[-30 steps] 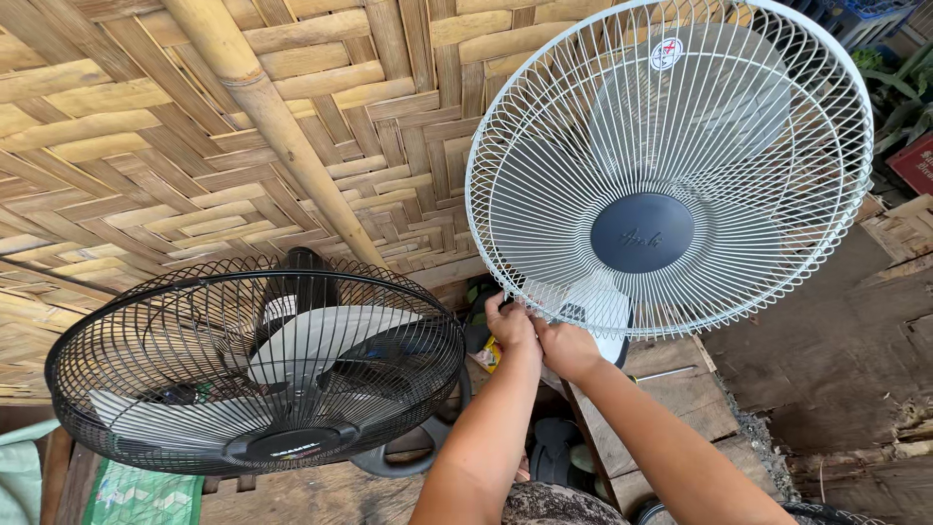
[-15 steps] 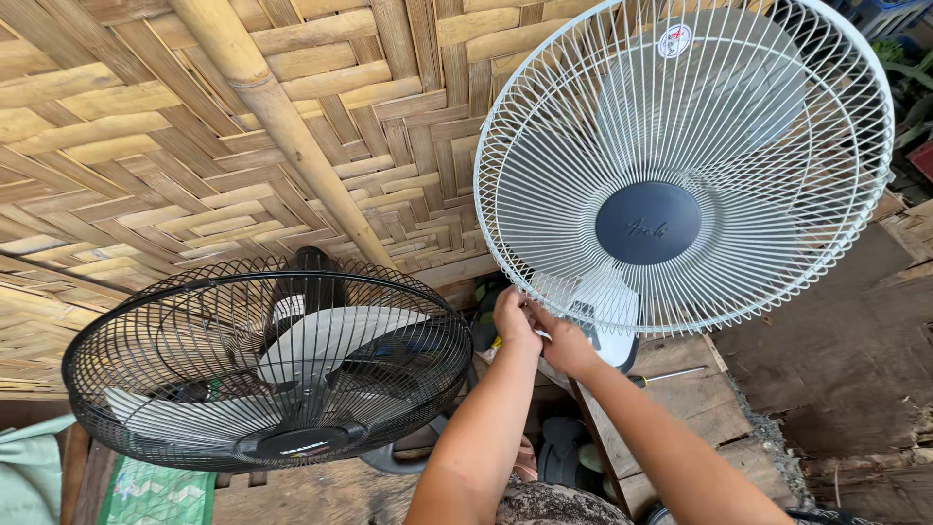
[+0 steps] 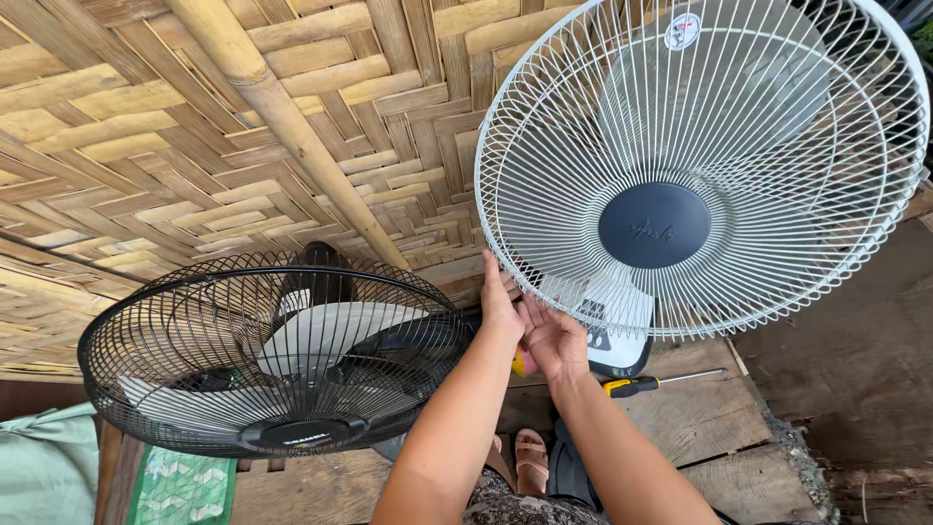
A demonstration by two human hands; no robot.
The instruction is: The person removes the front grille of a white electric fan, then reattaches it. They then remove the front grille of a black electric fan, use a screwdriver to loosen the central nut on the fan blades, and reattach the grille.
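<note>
Left hand (image 3: 501,303) raised, right hand (image 3: 554,335) alongside, fingertips at white fan's (image 3: 705,165) rim

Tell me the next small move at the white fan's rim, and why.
Probably work the fingers along the white fan guard's lower-left rim. Both the left hand and right hand are already at that edge, and the screwdriver lies unused on the planks.

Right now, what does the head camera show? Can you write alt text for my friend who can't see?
Two bare hands, left and right, touch the lower rim of a white fan standing against a woven bamboo wall. A black fan sits to its left, and a screwdriver lies on the wooden boards below.
</note>
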